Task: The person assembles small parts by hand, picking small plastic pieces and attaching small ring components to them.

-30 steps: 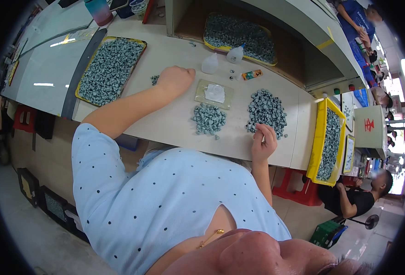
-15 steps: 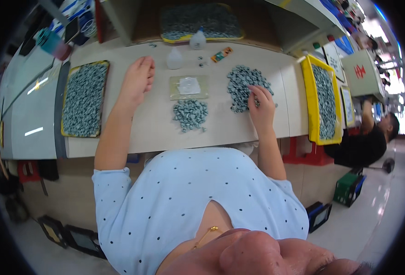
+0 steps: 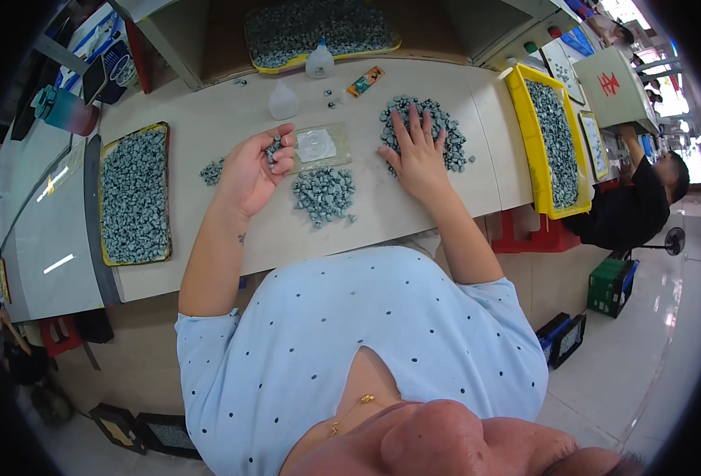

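My left hand (image 3: 259, 166) is turned palm up above the table, its fingers curled round a few small grey-green pieces (image 3: 273, 148). Just left of that wrist lies a little heap of similar pieces (image 3: 211, 171). My right hand (image 3: 420, 159) rests with fingers spread on the right-hand pile of pieces (image 3: 453, 135), partly covering it. Between the hands, a middle pile (image 3: 324, 193) sits below a flat yellowish pad (image 3: 340, 143) with a white square (image 3: 316, 145) on it. The pieces look rounded and shiny; their exact kind is too small to tell.
Full trays stand at the left (image 3: 134, 194), at the back under a shelf (image 3: 319, 36), and at the right in yellow (image 3: 519, 87). Two translucent squeeze bottles (image 3: 284, 101) (image 3: 319, 62) and an orange-green packet (image 3: 365, 81) lie behind the pad. A co-worker (image 3: 632, 190) sits at right.
My left hand has turned palm up and come toward the pad, pieces now showing in its fingers. My right hand has flattened and spread over the right-hand pile. The whole view has shifted slightly.
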A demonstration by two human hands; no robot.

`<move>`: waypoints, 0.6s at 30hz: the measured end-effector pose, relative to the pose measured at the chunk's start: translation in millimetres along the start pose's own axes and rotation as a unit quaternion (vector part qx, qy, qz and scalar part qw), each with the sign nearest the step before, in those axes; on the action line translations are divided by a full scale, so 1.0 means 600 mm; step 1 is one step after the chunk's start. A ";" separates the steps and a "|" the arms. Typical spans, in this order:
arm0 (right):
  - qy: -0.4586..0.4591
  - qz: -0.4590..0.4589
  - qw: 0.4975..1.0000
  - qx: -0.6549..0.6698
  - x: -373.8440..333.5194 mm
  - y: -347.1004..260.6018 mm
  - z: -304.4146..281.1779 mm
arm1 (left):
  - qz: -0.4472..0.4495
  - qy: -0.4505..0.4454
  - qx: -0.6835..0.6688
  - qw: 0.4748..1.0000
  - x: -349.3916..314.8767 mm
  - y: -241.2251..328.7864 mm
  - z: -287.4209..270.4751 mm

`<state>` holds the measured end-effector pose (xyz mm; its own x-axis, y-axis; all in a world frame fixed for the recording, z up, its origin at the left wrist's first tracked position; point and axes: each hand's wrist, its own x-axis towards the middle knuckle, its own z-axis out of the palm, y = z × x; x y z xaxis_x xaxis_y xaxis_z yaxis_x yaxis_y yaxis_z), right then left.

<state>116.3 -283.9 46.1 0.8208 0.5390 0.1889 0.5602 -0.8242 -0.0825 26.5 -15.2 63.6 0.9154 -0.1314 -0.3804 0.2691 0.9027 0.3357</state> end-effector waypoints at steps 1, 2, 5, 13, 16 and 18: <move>-0.022 -0.003 1.000 -0.018 0.007 0.000 -0.001 | 0.018 -0.011 0.021 1.000 0.000 -0.004 -0.001; -0.043 -0.006 0.998 -0.036 0.012 0.001 0.000 | 0.036 -0.022 0.042 0.998 0.000 -0.008 -0.001; -0.048 -0.007 0.997 -0.053 0.023 0.005 0.004 | 0.061 -0.018 0.086 0.994 -0.003 -0.023 0.003; 0.048 -0.073 0.993 0.076 0.037 -0.025 -0.013 | 0.056 -0.026 0.167 0.984 -0.003 -0.042 -0.002; 0.032 -0.102 0.990 0.090 0.045 -0.032 -0.003 | 0.068 -0.021 0.172 0.983 -0.002 -0.045 -0.002; 0.027 -0.111 0.990 0.083 0.049 -0.032 0.004 | 0.080 -0.013 0.168 0.982 0.000 -0.046 -0.002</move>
<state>130.0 -251.7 51.2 0.6713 0.6893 0.2723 0.7399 -0.6448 -0.1918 18.9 -39.7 53.3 0.9604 -0.0139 -0.2784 0.2009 0.7267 0.6569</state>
